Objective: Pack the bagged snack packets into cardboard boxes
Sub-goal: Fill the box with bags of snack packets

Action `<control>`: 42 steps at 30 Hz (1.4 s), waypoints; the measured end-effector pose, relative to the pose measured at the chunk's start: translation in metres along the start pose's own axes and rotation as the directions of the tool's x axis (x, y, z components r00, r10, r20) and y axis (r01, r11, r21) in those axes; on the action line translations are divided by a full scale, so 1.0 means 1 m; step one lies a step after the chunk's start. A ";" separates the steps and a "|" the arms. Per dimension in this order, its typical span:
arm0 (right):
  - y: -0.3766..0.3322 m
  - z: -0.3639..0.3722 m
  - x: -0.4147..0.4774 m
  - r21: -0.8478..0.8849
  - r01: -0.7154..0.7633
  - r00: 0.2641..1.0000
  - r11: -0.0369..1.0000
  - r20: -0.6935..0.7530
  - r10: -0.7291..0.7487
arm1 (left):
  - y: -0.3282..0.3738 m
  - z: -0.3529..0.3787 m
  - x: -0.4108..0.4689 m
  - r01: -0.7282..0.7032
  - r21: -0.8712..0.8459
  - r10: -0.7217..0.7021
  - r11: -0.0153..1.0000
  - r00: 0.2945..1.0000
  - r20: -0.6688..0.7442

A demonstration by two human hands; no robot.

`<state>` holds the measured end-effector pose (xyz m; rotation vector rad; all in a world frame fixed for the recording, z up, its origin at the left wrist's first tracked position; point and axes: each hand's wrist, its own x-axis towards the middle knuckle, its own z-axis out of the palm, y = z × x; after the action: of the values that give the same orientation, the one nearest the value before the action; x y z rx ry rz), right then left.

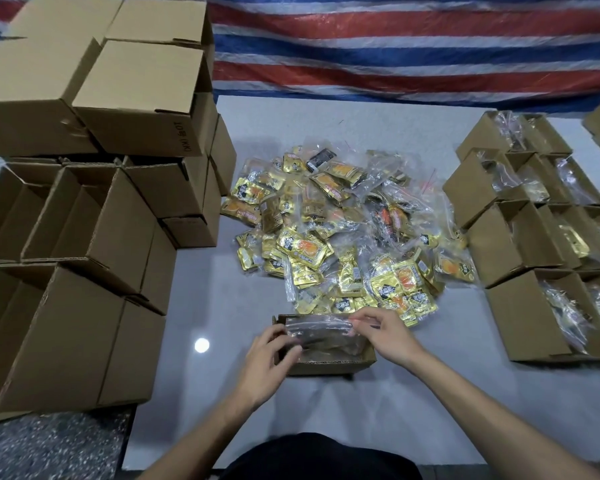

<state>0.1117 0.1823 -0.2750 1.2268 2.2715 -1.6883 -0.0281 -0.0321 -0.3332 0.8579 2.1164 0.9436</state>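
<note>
The boxes [84, 306] at left and right are matt brown corrugated cardboard. The packets [302, 247] in the centre are glossy gold foil inside clear, crinkled plastic. The bag [323, 329] in the lower-centre box [326, 367] is the same clear, shiny plastic. The table [361, 410] is smooth with a soft sheen. The tarp [395, 46] along the top is woven plastic, creased and glossy. The floor [49, 452] at lower left looks speckled and grainy.
</note>
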 end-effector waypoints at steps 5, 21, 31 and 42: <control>-0.001 0.001 -0.002 0.018 0.048 0.998 0.999 -0.036 -0.048 | 0.019 -0.005 0.001 0.094 -0.287 -0.132 0.953 0.984 -0.116; 0.013 0.007 -0.007 -0.258 -0.005 0.996 0.966 -0.082 -0.017 | 0.018 0.010 0.011 0.161 0.270 -0.083 0.949 0.957 -0.278; 0.013 0.027 -0.030 -0.620 0.244 0.875 0.745 -0.190 -0.445 | 0.027 0.016 0.011 0.227 0.319 -0.129 0.920 0.945 -0.299; 0.045 0.033 -0.032 -0.694 0.406 0.863 0.594 0.077 -0.500 | 0.026 0.016 0.006 0.208 0.280 -0.114 0.937 0.942 -0.317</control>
<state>0.1484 0.1413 -0.3085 0.6033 3.0455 -0.6198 -0.0110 -0.0077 -0.3225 0.7063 2.6019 0.6954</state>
